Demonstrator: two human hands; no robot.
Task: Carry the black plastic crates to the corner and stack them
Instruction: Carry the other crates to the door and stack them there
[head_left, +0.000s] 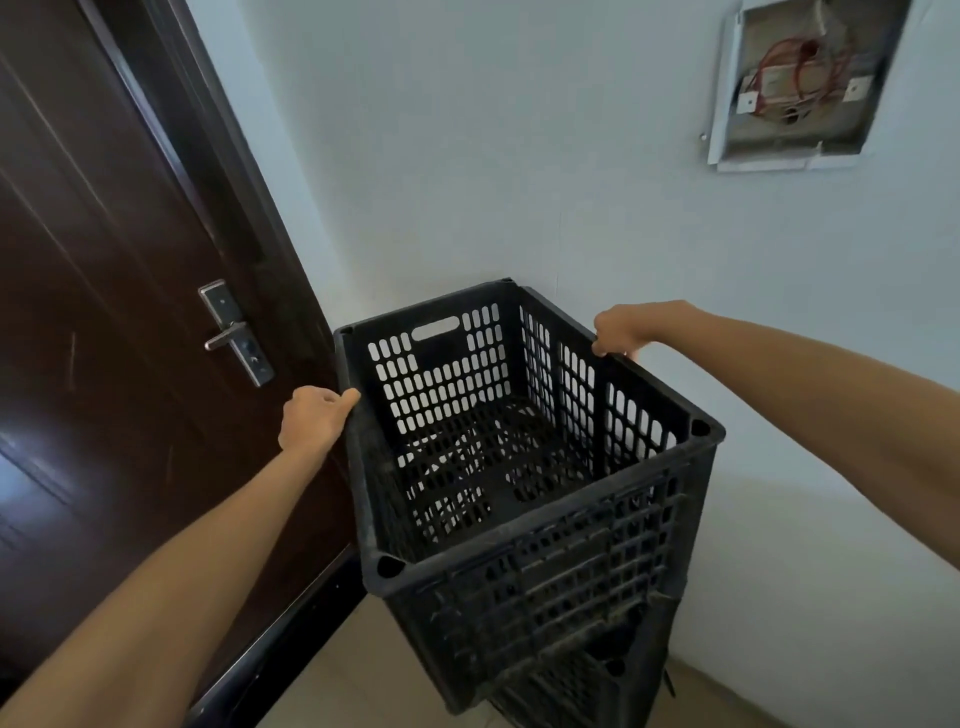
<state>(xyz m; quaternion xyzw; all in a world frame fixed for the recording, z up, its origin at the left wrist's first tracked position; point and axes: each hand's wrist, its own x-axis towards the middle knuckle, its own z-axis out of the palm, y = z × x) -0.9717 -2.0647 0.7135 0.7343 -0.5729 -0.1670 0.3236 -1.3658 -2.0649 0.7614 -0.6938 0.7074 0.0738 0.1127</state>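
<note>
A black perforated plastic crate (545, 566) fills the middle of the head view, empty, with its open top facing me. My left hand (311, 418) grips its left rim and my right hand (621, 330) grips its right rim. Beneath it, at the bottom of the frame, part of another black crate (566, 686) shows, and the upper crate sits over it slightly askew. Whether the two crates touch I cannot tell. Both stand in the corner between the door and the white wall.
A dark brown door (104, 322) with a metal handle (234, 332) stands close on the left. A white wall (519, 156) lies behind and to the right, with an open electrical box (802, 83) showing red wires. Beige floor tiles (363, 675) show below.
</note>
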